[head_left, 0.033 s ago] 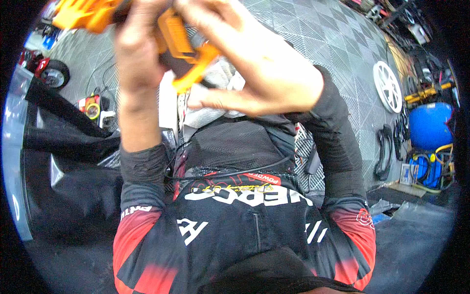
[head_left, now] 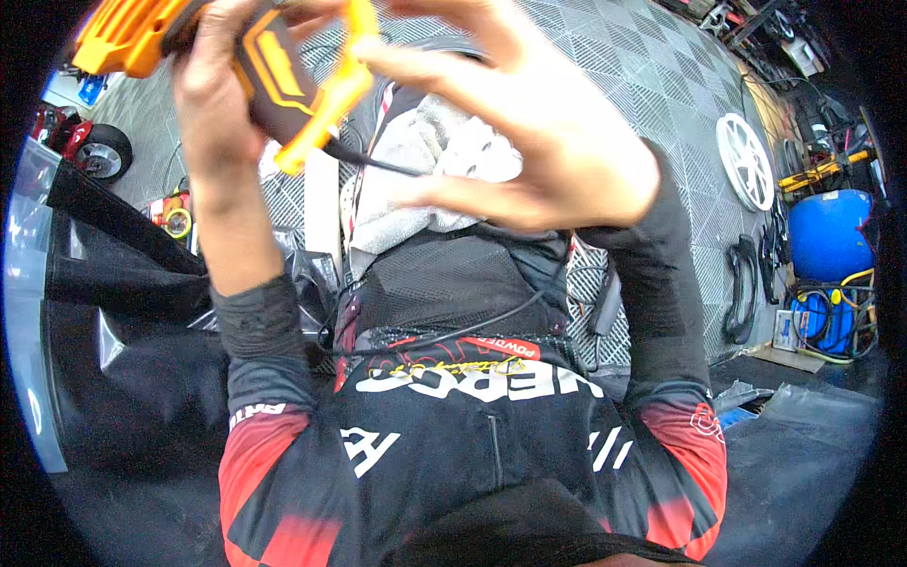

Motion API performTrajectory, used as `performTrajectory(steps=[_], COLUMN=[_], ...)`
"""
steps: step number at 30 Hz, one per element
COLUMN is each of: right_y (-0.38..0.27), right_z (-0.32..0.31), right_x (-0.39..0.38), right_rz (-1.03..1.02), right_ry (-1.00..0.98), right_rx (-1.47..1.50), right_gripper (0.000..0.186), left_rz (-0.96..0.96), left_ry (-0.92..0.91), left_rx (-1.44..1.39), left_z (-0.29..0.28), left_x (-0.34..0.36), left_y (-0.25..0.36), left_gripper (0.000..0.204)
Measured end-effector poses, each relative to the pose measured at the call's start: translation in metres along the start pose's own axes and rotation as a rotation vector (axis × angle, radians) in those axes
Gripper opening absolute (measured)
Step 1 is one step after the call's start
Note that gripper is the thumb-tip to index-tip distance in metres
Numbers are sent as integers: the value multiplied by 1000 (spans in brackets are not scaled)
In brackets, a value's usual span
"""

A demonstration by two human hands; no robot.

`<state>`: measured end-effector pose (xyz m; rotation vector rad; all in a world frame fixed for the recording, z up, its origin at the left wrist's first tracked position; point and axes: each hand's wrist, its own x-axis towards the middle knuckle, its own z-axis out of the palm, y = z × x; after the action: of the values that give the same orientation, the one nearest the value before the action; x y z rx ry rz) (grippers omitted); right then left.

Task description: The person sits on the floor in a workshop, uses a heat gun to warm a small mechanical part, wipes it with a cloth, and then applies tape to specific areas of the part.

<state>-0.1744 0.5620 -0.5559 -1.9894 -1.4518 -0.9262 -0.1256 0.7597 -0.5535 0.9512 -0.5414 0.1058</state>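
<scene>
An orange-and-black power tool with a dark cord is held up at the top left, partly cut off by the picture's edge. Round its dark body is wrapped my left hand. My right hand is beside the tool's orange edge, fingers stretched out and thumb spread apart; a fingertip overlaps that edge, but contact is unclear. Some right fingers are cut off at the top. Below the hands, a grey towel and a crumpled white cloth lie near my lap. Both hands are slightly smeared by motion.
Black sheeting covers the left side. A small wheel with a black tyre stands at the far left. On the right are a white spoked wheel, a blue round container and a blue-and-yellow device with hoses. The floor has grey tiles.
My left hand and the tool have shifted left, and the tool has tilted. My right hand has moved slightly right, away from the tool's body. More of the towel, white cloth and cord shows.
</scene>
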Motion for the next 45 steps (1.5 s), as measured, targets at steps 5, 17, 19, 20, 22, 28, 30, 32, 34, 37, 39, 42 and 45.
performTrajectory(steps=[5, 17, 19, 20, 22, 28, 30, 32, 34, 37, 39, 42, 45], right_y=[18, 36, 27, 26, 20, 28, 34, 37, 45, 50, 54, 61, 53], right_z=[-85, -22, -10, -1, 18, 16, 17, 20, 23, 26, 26, 29, 23], right_x=[-40, -197, -205, -210, -206, -215, -214, -220, -222, -228, -219, -212, -227], right_rz=[446, 1245, 1301, 1302, 1326, 1405, 1423, 1423, 1446, 1465, 1418, 1323, 1324], right_ry=[-86, 74, 193, 313, 346, 380, 384, 380, 332, 381, 358, 379, 401], right_rx=[-301, -70, -40, -8, -226, -155, -144, -146, -152, -107, -130, -91, -127], right_gripper=[42, 38, 41, 39, 38, 34, 33, 32, 33, 33, 32, 32, 32], left_rz=[697, 474, 427, 383, 276, -147, -337, -344, -522, -425, -291, -238, -388], left_ry=[143, -695, -741, -725, -633, -455, -443, -454, -518, -626, -651, -742, -427], left_rx=[830, 1973, 2014, 2014, 1953, 1849, 1798, 1810, 1745, 1696, 1684, 1278, 1096], left_z=[-177, -234, -224, -226, -218, -195, -189, -184, -189, -191, -204, -237, -167], left_x=[115, 99, 84, 78, 66, 58, 60, 55, 67, 68, 66, 81, 71], left_y=[11, -335, -381, -404, -438, -484, -493, -496, -497, -486, -475, -440, -344], left_gripper=[23, 23, 26, 27, 27, 64, 81, 82, 80, 78, 73, 34, 34])
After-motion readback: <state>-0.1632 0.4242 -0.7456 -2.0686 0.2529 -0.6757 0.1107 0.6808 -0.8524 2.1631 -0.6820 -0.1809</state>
